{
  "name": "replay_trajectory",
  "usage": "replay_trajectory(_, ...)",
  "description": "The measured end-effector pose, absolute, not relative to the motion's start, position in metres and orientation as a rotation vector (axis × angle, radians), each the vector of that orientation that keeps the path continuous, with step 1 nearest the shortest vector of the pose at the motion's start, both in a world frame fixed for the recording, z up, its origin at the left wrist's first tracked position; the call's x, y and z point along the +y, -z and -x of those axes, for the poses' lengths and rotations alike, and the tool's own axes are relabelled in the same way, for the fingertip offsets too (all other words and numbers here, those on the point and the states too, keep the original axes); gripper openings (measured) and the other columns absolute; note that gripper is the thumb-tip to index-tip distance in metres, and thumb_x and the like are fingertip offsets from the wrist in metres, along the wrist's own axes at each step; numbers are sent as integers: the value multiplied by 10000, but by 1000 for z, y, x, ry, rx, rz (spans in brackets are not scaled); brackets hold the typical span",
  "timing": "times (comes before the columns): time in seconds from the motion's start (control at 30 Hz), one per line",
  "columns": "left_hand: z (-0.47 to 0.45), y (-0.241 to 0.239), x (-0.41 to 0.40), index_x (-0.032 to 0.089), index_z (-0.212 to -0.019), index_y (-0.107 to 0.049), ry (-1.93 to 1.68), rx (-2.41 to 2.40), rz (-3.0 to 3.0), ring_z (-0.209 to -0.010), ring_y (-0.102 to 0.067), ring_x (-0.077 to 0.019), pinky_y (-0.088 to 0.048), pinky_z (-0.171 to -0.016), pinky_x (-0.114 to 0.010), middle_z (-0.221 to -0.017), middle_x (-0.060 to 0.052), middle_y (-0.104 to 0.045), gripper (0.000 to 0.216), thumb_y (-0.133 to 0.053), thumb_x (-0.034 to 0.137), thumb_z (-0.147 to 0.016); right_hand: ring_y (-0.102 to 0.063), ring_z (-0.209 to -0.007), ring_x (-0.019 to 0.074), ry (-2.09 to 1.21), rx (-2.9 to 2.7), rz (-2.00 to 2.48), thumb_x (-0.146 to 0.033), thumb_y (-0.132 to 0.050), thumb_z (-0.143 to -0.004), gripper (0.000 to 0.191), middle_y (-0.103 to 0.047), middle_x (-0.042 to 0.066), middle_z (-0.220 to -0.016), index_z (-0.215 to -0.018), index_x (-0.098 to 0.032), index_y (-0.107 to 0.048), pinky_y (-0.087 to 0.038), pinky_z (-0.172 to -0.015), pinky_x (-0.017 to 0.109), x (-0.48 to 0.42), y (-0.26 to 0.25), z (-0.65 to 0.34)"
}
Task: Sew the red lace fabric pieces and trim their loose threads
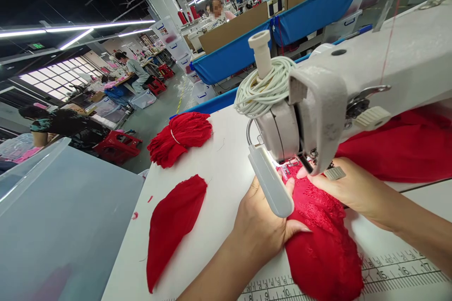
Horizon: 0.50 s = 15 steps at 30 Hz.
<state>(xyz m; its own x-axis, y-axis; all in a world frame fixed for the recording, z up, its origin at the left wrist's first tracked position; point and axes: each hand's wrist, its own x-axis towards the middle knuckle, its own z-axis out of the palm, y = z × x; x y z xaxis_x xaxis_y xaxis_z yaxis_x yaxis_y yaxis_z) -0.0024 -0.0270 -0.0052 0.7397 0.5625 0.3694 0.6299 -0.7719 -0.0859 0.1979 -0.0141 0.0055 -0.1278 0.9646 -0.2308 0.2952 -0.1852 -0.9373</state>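
Red lace-trimmed fabric [318, 225] lies under the head of a white sewing machine [318, 103], its lower part spreading toward me. My left hand [259, 221] rests flat at the fabric's left edge, thumb stretched out over it. A grey lamp [270, 181] hides some of its fingers. On the other side, my right hand [348, 186] grips the fabric near the presser foot, its fingertips partly behind the machine head. A loose red fabric piece [174, 228] lies left of my left hand.
A tied bundle of red fabric [180, 137] sits at the table's far left. More red cloth [406, 148] lies behind the machine arm. A translucent plastic bin [70, 216] stands beside the table. A printed ruler [399, 270] runs along the near edge. Other people work in the background.
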Motion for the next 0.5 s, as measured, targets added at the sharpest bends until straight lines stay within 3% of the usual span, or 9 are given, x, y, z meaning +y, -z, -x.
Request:
replay_trajectory(0.37, 4, 5, -29, 82, -1267, -598, 547, -915, 2663, -1195, -569, -324, -415, -1081, -531, -1183, -162, -667, 666, -351, 607, -939, -311, -504, 95, -1314, -1442, 1516, -265, -534, -683, 226, -336, -60, -535, -568, -218, -345, -233, -438, 218, -15, -10, -197)
replay_trajectory(0.5, 3, 4, -29, 82, -1264, -608, 560, -960, 2670, -1192, -562, -344, -387, -1091, -570, -1165, -157, -675, 683, -331, 615, -938, -371, -498, 107, -1229, -1460, 1552, -275, -543, -696, 218, -404, -57, -525, -561, -218, -381, -273, -438, 223, -16, -8, -197)
